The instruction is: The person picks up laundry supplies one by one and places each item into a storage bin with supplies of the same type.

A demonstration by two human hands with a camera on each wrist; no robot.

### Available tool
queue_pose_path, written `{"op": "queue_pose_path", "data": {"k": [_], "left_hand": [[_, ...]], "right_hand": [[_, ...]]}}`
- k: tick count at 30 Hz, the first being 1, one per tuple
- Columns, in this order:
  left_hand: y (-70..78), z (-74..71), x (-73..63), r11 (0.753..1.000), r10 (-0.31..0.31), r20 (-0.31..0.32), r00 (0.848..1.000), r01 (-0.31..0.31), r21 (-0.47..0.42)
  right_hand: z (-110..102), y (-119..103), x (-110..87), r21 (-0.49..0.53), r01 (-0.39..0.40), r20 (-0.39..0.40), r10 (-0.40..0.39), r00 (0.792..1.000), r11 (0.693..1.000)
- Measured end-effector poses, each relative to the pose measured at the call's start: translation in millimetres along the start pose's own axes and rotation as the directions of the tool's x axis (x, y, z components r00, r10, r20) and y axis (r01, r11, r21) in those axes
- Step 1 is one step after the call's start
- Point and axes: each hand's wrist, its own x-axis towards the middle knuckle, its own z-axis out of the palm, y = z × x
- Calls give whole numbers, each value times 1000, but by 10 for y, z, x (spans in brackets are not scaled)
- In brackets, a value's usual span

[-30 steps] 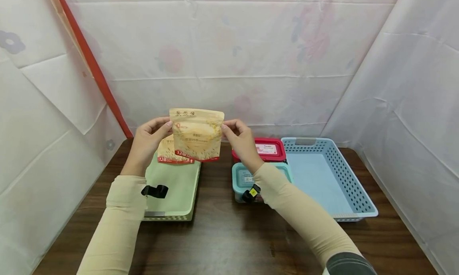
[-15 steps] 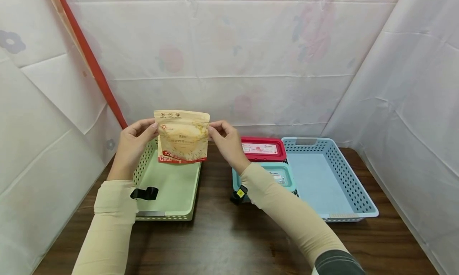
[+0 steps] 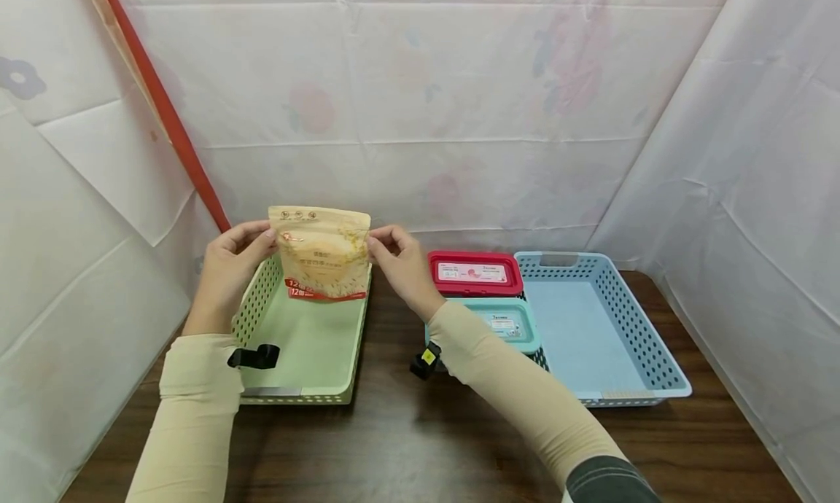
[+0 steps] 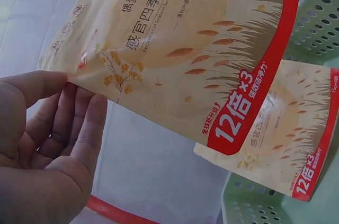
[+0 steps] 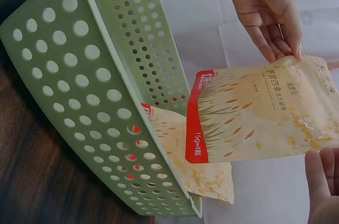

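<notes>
Both hands hold up a cream-coloured laundry capsule pouch (image 3: 321,249) with a red strip along its bottom, printed side facing the head camera. My left hand (image 3: 226,273) pinches one upper side edge; my right hand (image 3: 408,273) pinches the opposite edge. The pouch hangs over the far end of a green basket (image 3: 308,357). Behind it, a second matching pouch (image 4: 288,123) stands in the basket's far end, rising above the rim. In the head view the held pouch hides most of it. From the right wrist view, red parts of the second pouch (image 5: 183,155) show through the basket holes.
Right of the green basket, a red-lidded box (image 3: 475,273) stands behind a turquoise-lidded box (image 3: 508,324), which the right forearm partly covers. A light blue basket (image 3: 584,328) stands beside them on the dark wooden table (image 3: 407,445). White cloth (image 3: 420,109) encloses the back and sides.
Both hands have carried the held pouch to the left and slightly down, so it now overlaps the second pouch in the head view. More of the boxes on the right is uncovered.
</notes>
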Motion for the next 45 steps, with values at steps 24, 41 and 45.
{"op": "queue_pose_path", "data": {"k": [24,41,45], "left_hand": [[-83,-187,-17,994,-111,-42,993,111,-5],[-128,-235,-34,945,-155,-31,987,157,286],[-143,-244,-28,931,-155,-30,987,157,330]], "right_hand": [[183,197,-2,-68,-6,47,9,999,998],[230,355,16,-28,-81,57,82,995,996],[239,365,27,-36,-76,56,78,995,996]]}}
